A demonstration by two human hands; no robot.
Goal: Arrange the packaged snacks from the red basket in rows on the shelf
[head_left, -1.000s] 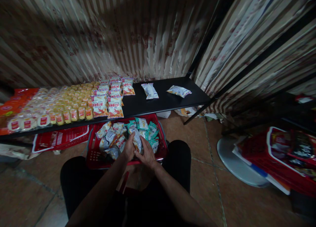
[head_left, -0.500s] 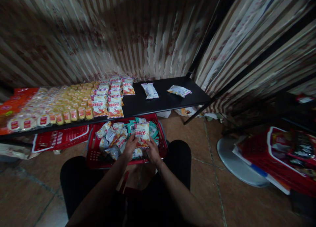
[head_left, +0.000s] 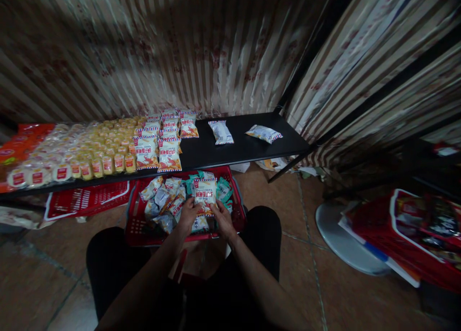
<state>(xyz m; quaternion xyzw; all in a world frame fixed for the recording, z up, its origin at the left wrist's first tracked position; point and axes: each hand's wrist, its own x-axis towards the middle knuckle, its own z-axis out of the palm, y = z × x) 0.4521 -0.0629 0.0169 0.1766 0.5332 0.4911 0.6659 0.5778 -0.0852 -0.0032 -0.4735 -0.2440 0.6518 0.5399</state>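
Both hands grip one white-and-orange snack bag (head_left: 205, 191) with red lettering, held above a red basket (head_left: 158, 241). My left hand (head_left: 188, 215) pinches its lower left side, and my right hand (head_left: 222, 218) closes on its lower right corner. Beneath and around it, the basket holds several more snack bags (head_left: 172, 196), some white and orange, others green. On the black shelf (head_left: 201, 153) just beyond, matching snack bags (head_left: 170, 153) lie in rows. Farther right, two snack bags (head_left: 221, 132) (head_left: 264, 133) lie apart from these rows.
Left on the shelf are small wrapped yellow cakes (head_left: 108, 164), white round packs (head_left: 37, 176) and orange packages (head_left: 21, 144). Under it stands another red basket (head_left: 86, 198). To the right, a filled red basket (head_left: 382, 220) rests over a grey round stool (head_left: 345, 240).
The held snack bag has shifted slightly left and its top has tipped back a little. Both hands keep their grip on it. The view has moved slightly.
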